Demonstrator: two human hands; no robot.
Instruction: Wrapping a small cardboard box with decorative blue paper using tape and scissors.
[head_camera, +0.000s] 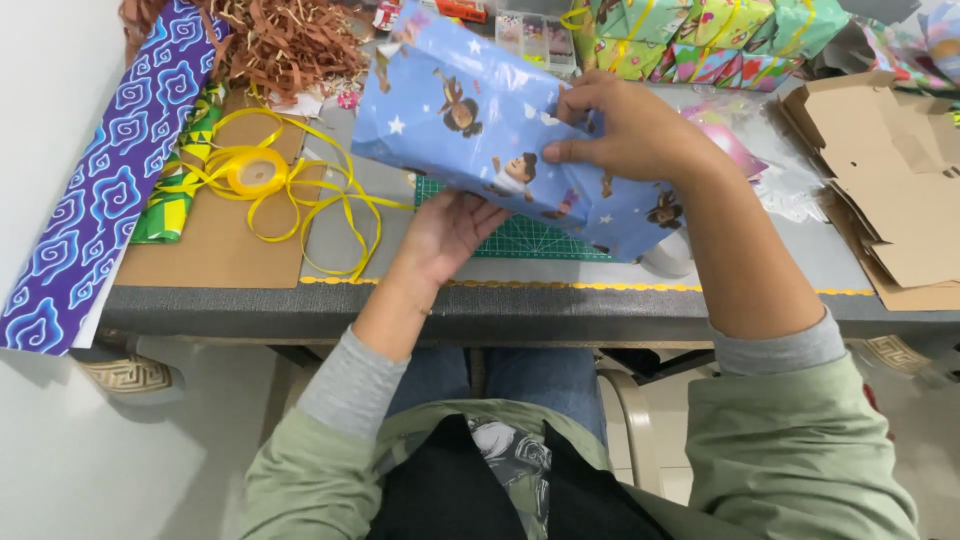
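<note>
A box wrapped in light blue paper with stars and cartoon figures (450, 110) is held tilted above the green cutting mat (530, 238). My left hand (445, 232) supports it from underneath, palm up. My right hand (620, 125) grips the box's right end from above, thumb and fingers pinching the folded paper there.
A yellow ribbon spool (255, 172) with loose loops lies on a brown card sheet (215, 245) at left. A purple patterned paper roll (100, 190) leans at far left. Brown paper shreds (285, 40), wrapped gifts (700, 35) at the back, flat cardboard (900, 190) at right.
</note>
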